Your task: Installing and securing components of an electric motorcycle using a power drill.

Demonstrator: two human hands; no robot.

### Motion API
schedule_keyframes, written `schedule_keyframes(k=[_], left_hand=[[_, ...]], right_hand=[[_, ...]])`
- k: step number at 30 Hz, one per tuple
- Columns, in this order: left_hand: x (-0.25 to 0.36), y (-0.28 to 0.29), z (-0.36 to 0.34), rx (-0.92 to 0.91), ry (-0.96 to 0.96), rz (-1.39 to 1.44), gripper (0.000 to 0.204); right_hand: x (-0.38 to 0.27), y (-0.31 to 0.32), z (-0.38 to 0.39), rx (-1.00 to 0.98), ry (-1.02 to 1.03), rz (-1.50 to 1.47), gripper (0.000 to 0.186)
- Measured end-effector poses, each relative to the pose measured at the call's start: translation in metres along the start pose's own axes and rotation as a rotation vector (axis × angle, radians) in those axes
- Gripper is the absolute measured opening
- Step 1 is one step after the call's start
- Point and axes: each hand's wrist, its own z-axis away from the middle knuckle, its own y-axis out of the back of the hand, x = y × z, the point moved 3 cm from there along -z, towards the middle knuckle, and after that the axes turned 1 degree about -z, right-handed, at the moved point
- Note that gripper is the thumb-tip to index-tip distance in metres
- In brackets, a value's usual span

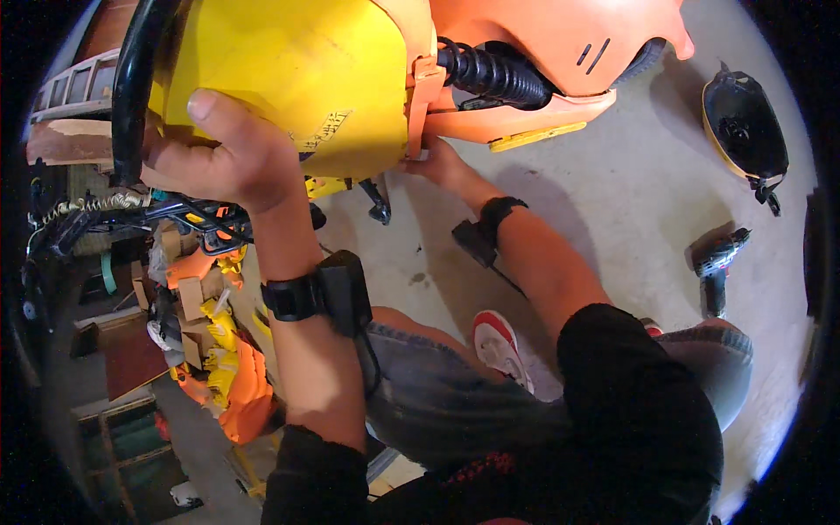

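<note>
A large yellow plastic panel [289,79] sits at the top of the head view, joined to an orange plastic body [560,35] with a black ribbed spring part [490,74]. My left hand [227,157] grips the panel's lower left edge, thumb on its face, the other fingers curled beside a black curved tube [131,96]. My right hand [437,166] reaches up to the panel's lower right corner, by the orange bracket [426,96]. Its fingers are bent and closed there, and their tips are partly hidden, so I cannot make out what they hold.
On the grey floor at the right lie a cordless drill [719,262] and a black shell with a yellow rim [744,127]. Orange and yellow plastic parts [241,385] are heaped at the left, near black cables [201,214]. My shoe [500,346] stands below my right forearm.
</note>
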Motion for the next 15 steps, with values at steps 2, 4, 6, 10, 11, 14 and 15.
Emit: schedule_keyframes(k=[2,4,6,10,11,14,15], left_hand=[[0.001,0.005,0.002,0.006,-0.003,-0.042,0.045],[0.001,0.004,0.001,0.019,-0.001,-0.069,0.045],[0.001,0.002,0.000,0.025,-0.085,-0.014,0.045],[-0.001,-0.001,0.002,0.095,-0.123,-0.014,0.046],[-0.003,0.000,0.001,0.035,-0.162,-0.086,0.049],[-0.006,0.005,0.000,-0.014,-0.173,-0.130,0.051],[-0.005,0.003,-0.001,0.009,-0.145,-0.090,0.050]], right_hand=[[-0.012,-0.005,0.001,-0.020,-0.012,-0.096,0.060],[-0.022,-0.004,-0.001,-0.138,-0.086,-0.551,0.062],[-0.027,0.000,0.001,-0.129,-0.080,-0.371,0.062],[-0.027,0.008,0.002,-0.126,-0.017,0.035,0.063],[-0.026,0.010,0.000,-0.126,-0.019,0.037,0.063],[-0.023,0.001,0.002,-0.143,-0.113,-0.273,0.064],[-0.016,0.003,0.001,-0.142,-0.097,-0.092,0.064]])
